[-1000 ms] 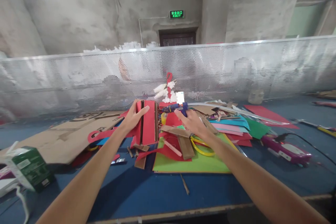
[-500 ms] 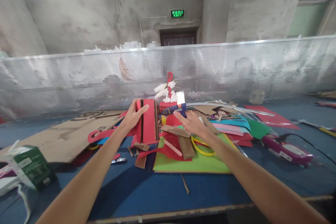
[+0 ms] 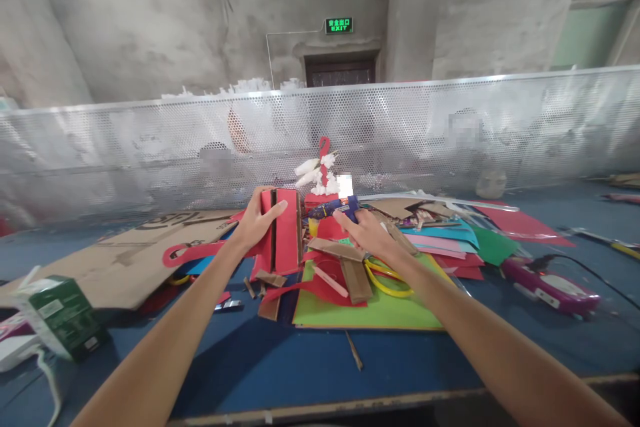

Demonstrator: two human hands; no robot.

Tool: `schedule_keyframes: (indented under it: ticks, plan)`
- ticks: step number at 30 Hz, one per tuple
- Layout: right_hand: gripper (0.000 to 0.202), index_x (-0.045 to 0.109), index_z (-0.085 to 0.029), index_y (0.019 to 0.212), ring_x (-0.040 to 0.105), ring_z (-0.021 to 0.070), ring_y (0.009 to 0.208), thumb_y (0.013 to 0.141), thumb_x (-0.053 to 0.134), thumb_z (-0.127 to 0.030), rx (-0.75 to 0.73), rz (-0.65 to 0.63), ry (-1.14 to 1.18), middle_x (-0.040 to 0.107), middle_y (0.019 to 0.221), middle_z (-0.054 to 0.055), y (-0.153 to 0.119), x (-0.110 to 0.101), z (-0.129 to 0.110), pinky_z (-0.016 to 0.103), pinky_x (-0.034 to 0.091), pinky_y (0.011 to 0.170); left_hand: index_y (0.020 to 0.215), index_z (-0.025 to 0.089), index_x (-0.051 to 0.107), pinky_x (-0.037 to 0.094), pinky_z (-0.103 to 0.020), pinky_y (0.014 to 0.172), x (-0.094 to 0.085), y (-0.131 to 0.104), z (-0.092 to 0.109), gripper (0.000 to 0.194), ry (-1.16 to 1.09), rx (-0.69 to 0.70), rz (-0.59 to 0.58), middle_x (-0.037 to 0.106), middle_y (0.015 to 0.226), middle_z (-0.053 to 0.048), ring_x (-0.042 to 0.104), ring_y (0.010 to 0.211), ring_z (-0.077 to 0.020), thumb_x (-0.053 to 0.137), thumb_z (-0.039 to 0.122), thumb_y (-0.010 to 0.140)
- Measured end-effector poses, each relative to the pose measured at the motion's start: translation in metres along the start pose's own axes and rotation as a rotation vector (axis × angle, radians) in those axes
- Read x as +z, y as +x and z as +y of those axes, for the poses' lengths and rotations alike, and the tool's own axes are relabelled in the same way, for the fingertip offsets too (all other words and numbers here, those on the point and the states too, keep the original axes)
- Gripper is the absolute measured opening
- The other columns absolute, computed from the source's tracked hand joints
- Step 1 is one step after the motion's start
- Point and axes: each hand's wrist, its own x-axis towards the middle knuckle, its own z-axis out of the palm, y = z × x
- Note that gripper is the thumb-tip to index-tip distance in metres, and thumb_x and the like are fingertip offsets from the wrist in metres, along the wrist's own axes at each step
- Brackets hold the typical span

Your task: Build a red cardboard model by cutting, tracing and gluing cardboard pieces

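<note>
My left hand [image 3: 260,219] is closed round a red cardboard box [image 3: 287,230], thumb on its front, fingers behind it. A dark slit runs down the box, and brown corrugated edge shows at its right side. In my right hand [image 3: 367,227] is a blue hot glue gun [image 3: 333,208], its nozzle pointing left, close to the box's right edge. A clear glue stick [image 3: 425,199] seems to run out to the right behind the gun. Beyond the hands stand white flowers [image 3: 320,172] with a curled red strip [image 3: 325,147].
Cardboard scraps [image 3: 356,278] and yellow tubing [image 3: 387,285] lie on a lime-green sheet [image 3: 320,315]. Brown cardboard [image 3: 115,260] and a green box [image 3: 63,317] are at left. Coloured sheets [image 3: 445,237] and a purple device [image 3: 553,287] sit at right. A perforated metal panel [image 3: 420,133] stands behind.
The red box is turned slightly, and the red strip at its left has shifted a little left. The glue gun stays beside the box, with the clear stick swung slightly lower.
</note>
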Motion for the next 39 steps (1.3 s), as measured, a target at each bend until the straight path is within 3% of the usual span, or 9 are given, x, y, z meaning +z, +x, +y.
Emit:
schedule_keyframes:
  ticks: [6, 14, 31, 39]
  plan:
    - [0.054, 0.047, -0.024, 0.064, 0.047, 0.0147, 0.041, 0.096, 0.048, -0.068, 0.041, -0.028, 0.058, 0.047, 0.044, -0.002, 0.0, 0.0, 0.003, 0.028, 0.037, 0.048, 0.11, 0.024, 0.055, 0.051, -0.042, 0.095, -0.004, 0.002, -0.002, 0.042, 0.03, 0.014, -0.016, 0.062, 0.107, -0.003, 0.062, 0.102, -0.0259, 0.068, 0.056, 0.086]
    - [0.06, 0.046, -0.024, 0.06, 0.048, 0.0154, 0.041, 0.094, 0.048, -0.073, 0.031, -0.032, 0.056, 0.047, 0.042, -0.001, -0.002, 0.002, 0.001, 0.029, 0.038, 0.047, 0.104, 0.026, 0.056, 0.055, -0.038, 0.077, -0.011, 0.005, -0.013, 0.039, -0.099, -0.092, -0.043, 0.064, 0.097, -0.002, 0.064, 0.087, -0.0246, 0.07, 0.056, 0.083]
    - [0.058, 0.042, -0.025, 0.057, 0.046, 0.0137, 0.039, 0.096, 0.049, -0.067, 0.01, -0.117, 0.05, 0.043, 0.041, -0.003, -0.005, 0.006, -0.004, 0.028, 0.035, 0.045, 0.105, 0.026, 0.057, 0.054, -0.035, 0.073, -0.014, 0.007, -0.013, 0.041, -0.2, -0.148, -0.049, 0.063, 0.089, 0.001, 0.063, 0.077, -0.0209, 0.073, 0.056, 0.081]
    - [0.061, 0.043, -0.023, 0.057, 0.046, 0.0125, 0.039, 0.096, 0.047, -0.071, 0.048, -0.159, 0.088, 0.046, 0.042, -0.002, -0.005, 0.006, -0.001, 0.027, 0.038, 0.045, 0.114, 0.025, 0.059, 0.057, -0.035, 0.076, -0.016, 0.008, -0.013, 0.046, -0.215, -0.166, -0.042, 0.067, 0.097, -0.001, 0.066, 0.082, -0.0208, 0.073, 0.055, 0.082]
